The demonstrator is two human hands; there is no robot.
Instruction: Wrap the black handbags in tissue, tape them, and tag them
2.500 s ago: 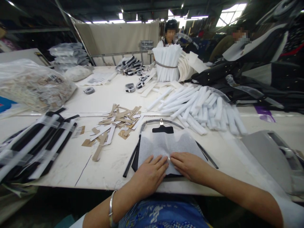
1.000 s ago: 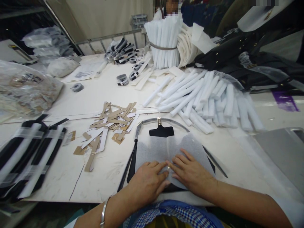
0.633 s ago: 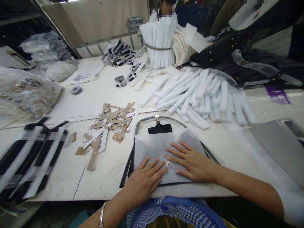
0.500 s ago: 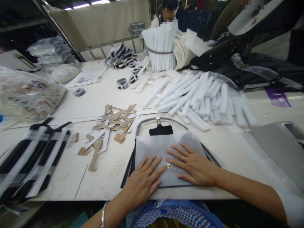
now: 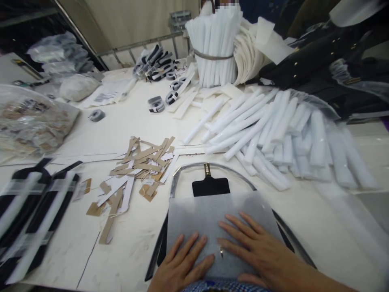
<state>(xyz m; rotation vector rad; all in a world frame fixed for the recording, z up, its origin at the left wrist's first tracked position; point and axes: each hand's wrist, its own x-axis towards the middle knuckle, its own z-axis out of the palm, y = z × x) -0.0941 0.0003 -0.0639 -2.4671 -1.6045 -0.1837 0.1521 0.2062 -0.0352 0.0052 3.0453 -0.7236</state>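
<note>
Both palms lie flat on a grey sheet (image 5: pixel 209 211), which covers most of a black bag (image 5: pixel 161 243) on the table before me. My left hand (image 5: pixel 185 261) rests on the sheet's left part, fingers stretched out. On its right part lies my right hand (image 5: pixel 255 247), fingers spread. Between the hands a small metal fitting (image 5: pixel 221 252) shows at the sheet. Beyond the sheet's far edge sticks out a black tab (image 5: pixel 211 186) with a gold-coloured buckle (image 5: pixel 207 168). A curved grey handle (image 5: pixel 174 182) arches around the tab. What lies under the sheet is hidden.
Brown and white strips (image 5: pixel 136 170) lie in a heap to the left of the bag. Wrapped black bundles (image 5: pixel 57 211) are further left. White foam rods (image 5: pixel 258 125) sprawl at the right; a tied bundle of them (image 5: pixel 214 69) stands behind. A stuffed plastic bag (image 5: pixel 33 121) sits far left.
The view has tilted down and come closer, so the bag and hands appear lower. Both hands stay spread on the sheet. The person across the table is now mostly out of frame.
</note>
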